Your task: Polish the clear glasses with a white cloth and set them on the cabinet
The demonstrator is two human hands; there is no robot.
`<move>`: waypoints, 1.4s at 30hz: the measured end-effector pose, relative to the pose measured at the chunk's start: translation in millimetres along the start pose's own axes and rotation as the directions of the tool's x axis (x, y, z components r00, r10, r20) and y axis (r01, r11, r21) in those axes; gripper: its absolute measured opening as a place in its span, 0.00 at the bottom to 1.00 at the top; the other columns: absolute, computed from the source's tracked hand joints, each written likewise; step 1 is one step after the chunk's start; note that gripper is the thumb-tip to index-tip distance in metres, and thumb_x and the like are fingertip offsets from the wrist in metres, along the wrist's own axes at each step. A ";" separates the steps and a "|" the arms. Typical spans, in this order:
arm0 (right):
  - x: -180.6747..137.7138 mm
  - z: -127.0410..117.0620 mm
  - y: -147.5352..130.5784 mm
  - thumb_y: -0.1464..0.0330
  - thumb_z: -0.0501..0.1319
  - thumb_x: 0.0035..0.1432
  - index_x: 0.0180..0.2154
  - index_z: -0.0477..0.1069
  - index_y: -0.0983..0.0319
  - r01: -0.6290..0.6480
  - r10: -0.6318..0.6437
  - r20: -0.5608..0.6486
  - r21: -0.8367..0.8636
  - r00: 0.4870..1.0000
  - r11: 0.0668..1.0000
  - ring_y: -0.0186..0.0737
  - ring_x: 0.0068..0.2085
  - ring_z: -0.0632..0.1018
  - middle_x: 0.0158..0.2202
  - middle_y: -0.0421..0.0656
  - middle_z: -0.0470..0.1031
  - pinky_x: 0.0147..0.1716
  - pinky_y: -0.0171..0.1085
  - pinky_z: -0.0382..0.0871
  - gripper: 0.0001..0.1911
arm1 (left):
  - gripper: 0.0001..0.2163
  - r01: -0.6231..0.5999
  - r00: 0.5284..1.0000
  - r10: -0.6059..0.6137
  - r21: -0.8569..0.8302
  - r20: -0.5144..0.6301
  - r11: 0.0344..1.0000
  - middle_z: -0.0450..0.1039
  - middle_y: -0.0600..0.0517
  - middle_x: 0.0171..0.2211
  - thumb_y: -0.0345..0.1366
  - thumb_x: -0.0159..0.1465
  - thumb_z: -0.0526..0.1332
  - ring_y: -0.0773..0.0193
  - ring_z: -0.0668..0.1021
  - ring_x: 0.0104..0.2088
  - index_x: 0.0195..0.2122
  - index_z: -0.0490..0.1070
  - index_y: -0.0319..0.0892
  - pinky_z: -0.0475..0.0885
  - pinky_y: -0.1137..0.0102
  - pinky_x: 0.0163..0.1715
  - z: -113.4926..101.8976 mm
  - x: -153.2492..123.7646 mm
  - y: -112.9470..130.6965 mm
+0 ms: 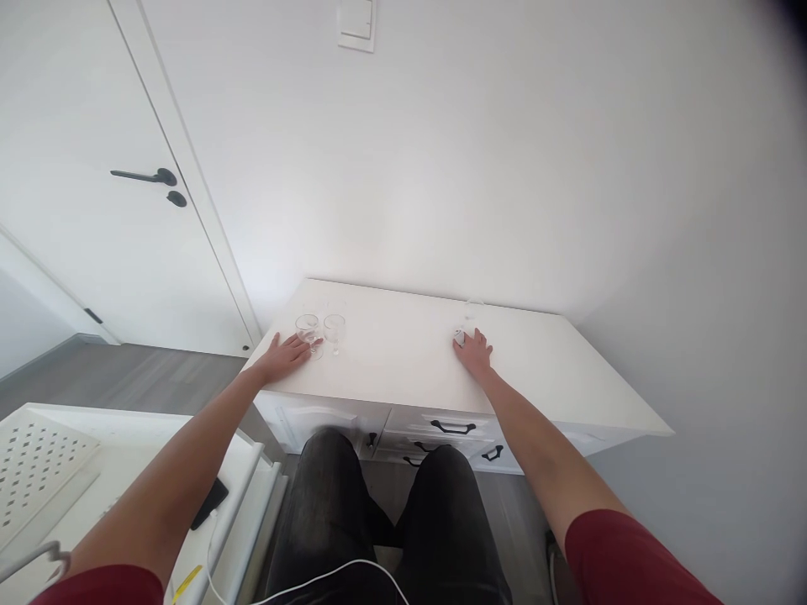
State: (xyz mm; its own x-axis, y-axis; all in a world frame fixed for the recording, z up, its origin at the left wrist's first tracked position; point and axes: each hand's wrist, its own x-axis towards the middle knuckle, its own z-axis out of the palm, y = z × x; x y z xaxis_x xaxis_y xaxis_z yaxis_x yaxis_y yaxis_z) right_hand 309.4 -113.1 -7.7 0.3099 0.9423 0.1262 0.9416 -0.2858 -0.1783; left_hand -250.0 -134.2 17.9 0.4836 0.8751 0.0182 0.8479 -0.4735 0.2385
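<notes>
The left hand (285,358) lay flat, unclenched, on the counter (391,349) at left, apparently for support, just beside two stemmed glasses (334,323). At right, the right hand (472,349) grasped a small white object (460,337), perhaps to steady it.

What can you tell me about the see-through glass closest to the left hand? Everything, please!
The glass is clear and looks like real glass, with a round rim, a bowl and a thin stem. It stands upright on the white cabinet, toward its left end, just left of another clear glass. The left hand lies by its stem; whether they touch is too faint to tell.
</notes>
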 end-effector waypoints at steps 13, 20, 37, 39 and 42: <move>-2.5 0.5 -50.3 0.61 0.45 0.71 0.66 0.62 0.65 0.132 -0.134 0.084 0.036 0.987 0.991 0.55 0.71 0.49 0.73 0.57 0.50 0.63 0.59 0.47 0.28 | 0.25 0.005 1.000 -0.005 -0.018 0.005 1.000 0.53 0.55 0.73 0.50 0.75 0.40 0.51 0.52 0.74 0.72 0.48 0.64 0.35 0.37 0.67 -1.2 -2.0 2.9; -64.8 1.9 -138.4 0.62 0.48 0.70 0.67 0.60 0.58 0.384 -0.391 0.110 0.083 0.914 0.920 0.52 0.72 0.50 0.74 0.49 0.52 0.66 0.59 0.43 0.26 | 0.25 0.002 1.000 -0.002 -0.023 -0.003 1.000 0.52 0.55 0.74 0.50 0.75 0.38 0.51 0.51 0.74 0.72 0.48 0.64 0.35 0.37 0.67 0.1 -2.4 0.6; -118.7 -3.7 -200.3 0.60 0.51 0.68 0.69 0.55 0.47 0.657 -0.717 0.148 0.309 0.681 0.688 0.51 0.74 0.48 0.74 0.39 0.52 0.69 0.64 0.36 0.29 | 0.24 0.098 0.970 -0.105 -0.043 -0.219 0.994 0.59 0.45 0.70 0.49 0.72 0.47 0.50 0.60 0.70 0.66 0.62 0.49 0.53 0.51 0.68 8.7 -22.2 4.6; -117.9 -5.6 -200.6 0.60 0.51 0.69 0.69 0.55 0.47 0.666 -0.735 0.153 0.332 0.661 0.668 0.50 0.74 0.47 0.75 0.39 0.49 0.69 0.63 0.35 0.29 | 0.21 0.141 0.952 -0.146 -0.038 -0.271 0.989 0.63 0.45 0.67 0.44 0.72 0.47 0.50 0.65 0.66 0.62 0.65 0.50 0.60 0.53 0.64 5.7 -27.6 13.1; -120.5 -5.4 -200.2 0.58 0.52 0.69 0.69 0.56 0.47 0.667 -0.738 0.136 0.346 0.660 0.660 0.50 0.74 0.48 0.75 0.42 0.47 0.70 0.62 0.37 0.29 | 0.17 0.293 0.892 -0.278 -0.013 -0.357 0.956 0.69 0.42 0.58 0.35 0.69 0.48 0.47 0.70 0.58 0.55 0.68 0.47 0.65 0.53 0.56 2.6 -38.6 29.1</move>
State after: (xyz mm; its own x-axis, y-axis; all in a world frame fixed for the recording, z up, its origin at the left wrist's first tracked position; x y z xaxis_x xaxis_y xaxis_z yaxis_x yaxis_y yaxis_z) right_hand 84.2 -170.4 18.0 -0.5086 0.8571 0.0821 0.7826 0.5000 -0.3708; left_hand -243.4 -181.9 21.6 0.1179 0.9476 0.2969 0.9493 -0.1953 0.2464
